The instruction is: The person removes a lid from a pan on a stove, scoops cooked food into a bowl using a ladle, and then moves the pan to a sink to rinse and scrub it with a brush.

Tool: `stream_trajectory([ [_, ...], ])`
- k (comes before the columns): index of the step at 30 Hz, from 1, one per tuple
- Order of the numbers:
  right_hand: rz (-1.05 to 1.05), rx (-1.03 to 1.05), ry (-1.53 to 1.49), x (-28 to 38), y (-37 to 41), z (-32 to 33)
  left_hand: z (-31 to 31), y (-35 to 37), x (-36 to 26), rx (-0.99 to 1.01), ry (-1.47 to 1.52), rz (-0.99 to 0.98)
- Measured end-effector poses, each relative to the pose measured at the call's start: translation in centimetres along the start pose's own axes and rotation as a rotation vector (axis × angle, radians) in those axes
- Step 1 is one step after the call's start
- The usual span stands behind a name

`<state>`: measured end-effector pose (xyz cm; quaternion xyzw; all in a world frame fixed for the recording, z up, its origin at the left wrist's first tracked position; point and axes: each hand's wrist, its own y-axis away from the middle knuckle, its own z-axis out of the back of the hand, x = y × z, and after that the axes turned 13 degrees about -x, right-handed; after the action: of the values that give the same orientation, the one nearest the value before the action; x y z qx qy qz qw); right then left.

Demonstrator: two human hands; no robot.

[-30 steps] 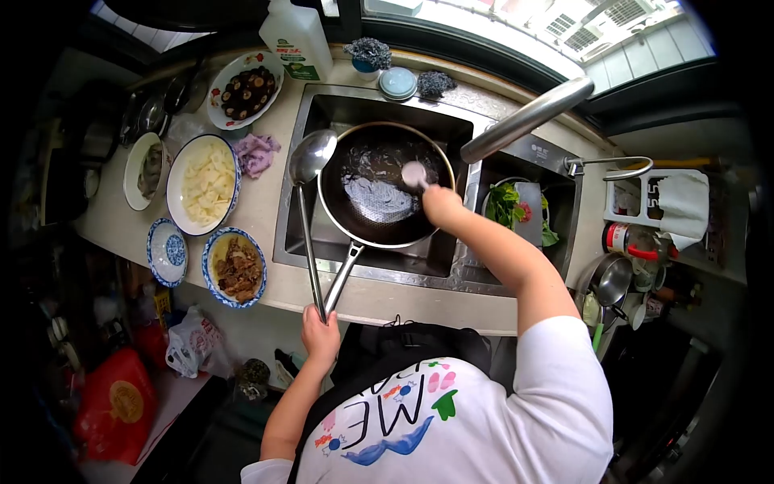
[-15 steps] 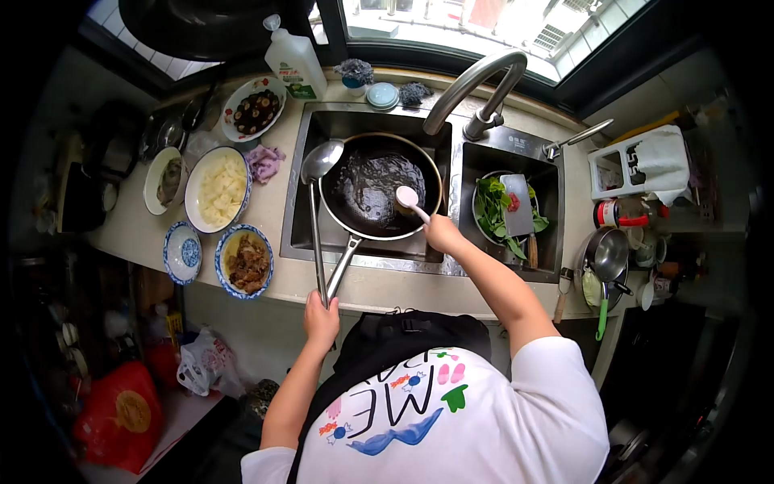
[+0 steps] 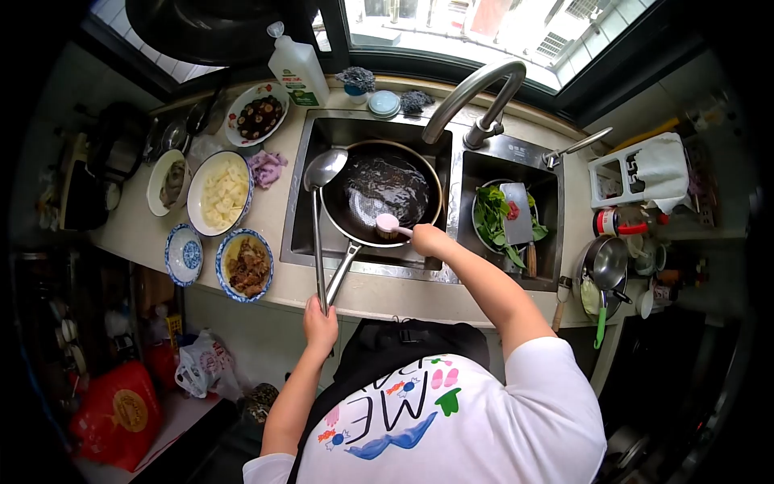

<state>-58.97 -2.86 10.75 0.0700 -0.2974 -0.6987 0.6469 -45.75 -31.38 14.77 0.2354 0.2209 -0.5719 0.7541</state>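
In the left sink basin sits a dark frying pan [image 3: 391, 185] with liquid in it, its metal handle [image 3: 345, 272] pointing toward me. My left hand [image 3: 320, 324] is closed on the end of a long steel ladle [image 3: 319, 242]; the ladle's bowl lies over the pan's left rim. The pan handle ends close beside that hand, and whether the fingers touch it is unclear. My right hand [image 3: 431, 242] is closed on the handle of a small pink brush [image 3: 388, 223], whose head is over the near part of the pan. Its bristles are partly hidden.
Bowls of food [image 3: 220, 190] and a blue-patterned dish [image 3: 184, 254] stand left of the sink. The right basin holds greens [image 3: 490, 211] and a cleaver [image 3: 517, 211]. A faucet [image 3: 476, 97] arches above. A steel pan [image 3: 607, 262] lies at the right.
My right hand has moved the pink brush left and toward me, from the pan's right part to its near side. My left hand keeps its hold on the ladle. The view has shifted slightly.
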Motion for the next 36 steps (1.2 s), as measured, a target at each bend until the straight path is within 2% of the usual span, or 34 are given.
stream_trajectory([
  [2,-0.050,-0.017,0.007,-0.3,-2.2,-0.7,-0.1,0.0,-0.3,-0.006,0.016,0.072],
  [3,-0.143,-0.114,-0.088,-0.3,-3.3,-0.7,-0.3,0.0,-0.2,-0.051,0.023,0.059],
  [5,-0.198,-0.189,-0.132,-0.5,-6.6,-2.0,-0.9,0.1,-0.1,-0.137,0.034,0.037],
  [8,-0.297,-0.275,-0.249,1.6,-9.8,-3.7,-0.8,0.1,-0.3,-0.125,0.016,0.051],
  [11,-0.081,-0.207,-0.251,4.2,-8.6,-5.9,-1.0,0.2,-0.3,-0.129,0.013,0.041],
  [14,0.163,-0.064,-0.183,5.5,-4.7,-4.1,-1.4,0.2,0.4,-0.110,0.062,0.075],
  [16,0.179,-0.066,-0.089,3.2,-6.1,-3.6,-1.1,0.1,-0.1,-0.085,0.056,0.087],
  [18,0.041,-0.226,-0.045,0.7,-8.6,-3.3,-0.8,-0.1,-0.4,-0.067,0.046,0.088],
  [20,-0.080,-0.292,-0.021,-0.4,-11.2,-2.5,-0.6,-0.1,-0.5,-0.054,0.027,0.083],
  [24,0.016,-0.225,-0.091,2.7,-9.9,-2.9,-1.3,0.0,0.1,-0.082,0.044,0.081],
  [27,0.159,-0.072,-0.150,5.7,-7.6,-4.4,-1.0,0.0,0.1,-0.069,0.068,0.105],
  [30,0.102,-0.152,-0.151,4.8,-9.3,-3.6,-0.8,0.0,-0.1,-0.057,0.059,0.103],
  [32,-0.087,-0.246,-0.105,3.5,-12.1,-3.5,-0.7,-0.2,-0.3,-0.053,0.053,0.108],
  [36,-0.136,-0.289,-0.218,5.3,-12.4,-4.0,-1.1,0.0,-0.2,-0.070,0.027,0.102],
])
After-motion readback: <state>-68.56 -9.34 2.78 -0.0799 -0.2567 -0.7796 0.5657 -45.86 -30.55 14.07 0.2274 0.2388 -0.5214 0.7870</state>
